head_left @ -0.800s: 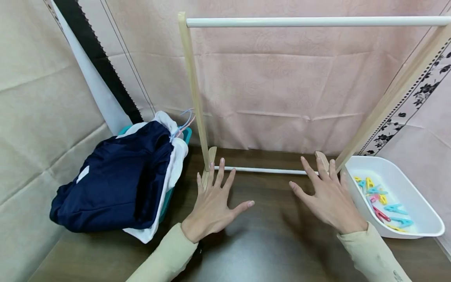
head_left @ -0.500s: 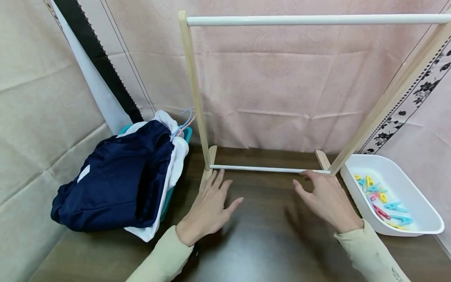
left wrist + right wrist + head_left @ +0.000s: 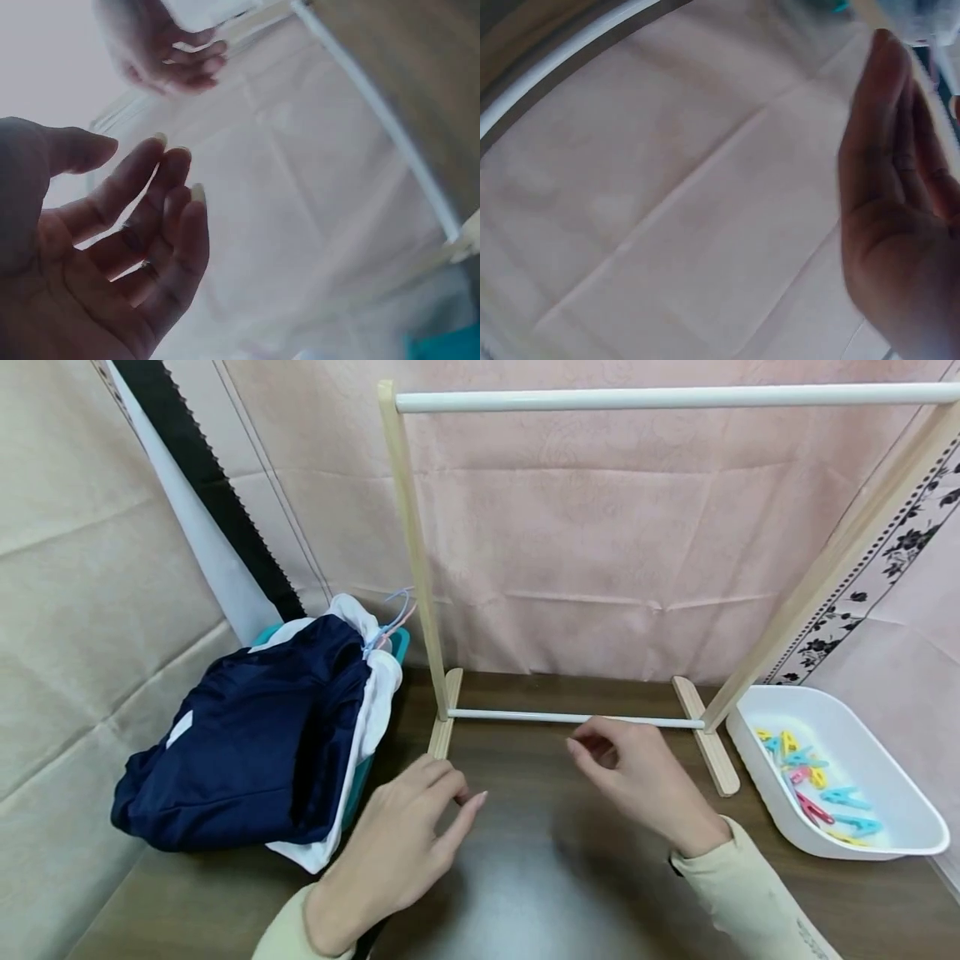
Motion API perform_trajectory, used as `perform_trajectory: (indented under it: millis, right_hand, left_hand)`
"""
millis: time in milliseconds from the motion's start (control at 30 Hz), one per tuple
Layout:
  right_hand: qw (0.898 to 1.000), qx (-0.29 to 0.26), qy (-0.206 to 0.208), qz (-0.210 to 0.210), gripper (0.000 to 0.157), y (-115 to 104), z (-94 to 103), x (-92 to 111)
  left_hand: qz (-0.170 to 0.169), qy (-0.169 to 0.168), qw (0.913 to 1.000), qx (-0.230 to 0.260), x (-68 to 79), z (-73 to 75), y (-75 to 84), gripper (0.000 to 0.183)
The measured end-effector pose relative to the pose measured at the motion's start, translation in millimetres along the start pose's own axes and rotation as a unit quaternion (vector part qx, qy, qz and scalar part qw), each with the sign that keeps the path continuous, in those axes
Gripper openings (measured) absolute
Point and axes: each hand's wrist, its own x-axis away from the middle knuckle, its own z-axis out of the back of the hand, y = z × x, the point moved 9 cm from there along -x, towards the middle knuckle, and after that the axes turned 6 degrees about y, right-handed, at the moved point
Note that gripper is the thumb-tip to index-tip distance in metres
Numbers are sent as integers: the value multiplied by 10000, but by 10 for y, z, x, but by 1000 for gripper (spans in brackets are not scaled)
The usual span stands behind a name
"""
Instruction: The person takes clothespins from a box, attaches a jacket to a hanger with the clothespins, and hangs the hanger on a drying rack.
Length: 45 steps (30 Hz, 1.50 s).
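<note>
Rack (image 3: 517, 716) is standing unheld near the table's (image 3: 517, 827) back edge, left hand (image 3: 401, 835) and right hand (image 3: 645, 781) loosely curling in, empty.

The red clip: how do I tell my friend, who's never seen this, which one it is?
In the head view, find the big rack with white bars, then look right to the white tub. Inside, in the nearer half by the left wall, lies the red clip. It's deep red, unlike the paler pink clip just behind it and the blue clips beside it.
</note>
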Motion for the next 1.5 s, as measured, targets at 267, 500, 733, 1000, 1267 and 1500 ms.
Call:
perform_trajectory:
  millis: [267, 500, 733, 1000, 1267, 1500]
  right_hand:
    - [9921, -1146, -156, 484, 7, -560, -339, -119]
    - [9844, -1627, -219, 632, 7, -922, -601, -244]
    - [9646, -2426, -577, 859, 19, -1370, -916, -355]
    - [9582, -2452, -998, 1085, 37, -1766, -1298, -385]
    - [9869, -971, -456, 1206, 31, -1874, -1508, -476]
    - [9984, -269, 23, 496, 21, -1874, -1520, -557]
  left_hand:
    - [-129, 522, 9977, -415, 105, 625, -93, 7]
    - [270, 903, 9922, -820, 180, 1079, -297, 9]
    - [807, 1502, 9820, -814, 239, 1598, -691, 14]
    - [1068, 1238, 9797, -1156, 285, 1806, -1279, 32]
    - [1695, -484, 9792, -1000, 418, 1591, -2195, 76]
    - [1625, -1705, 9717, 190, 515, 1360, -2687, 96]
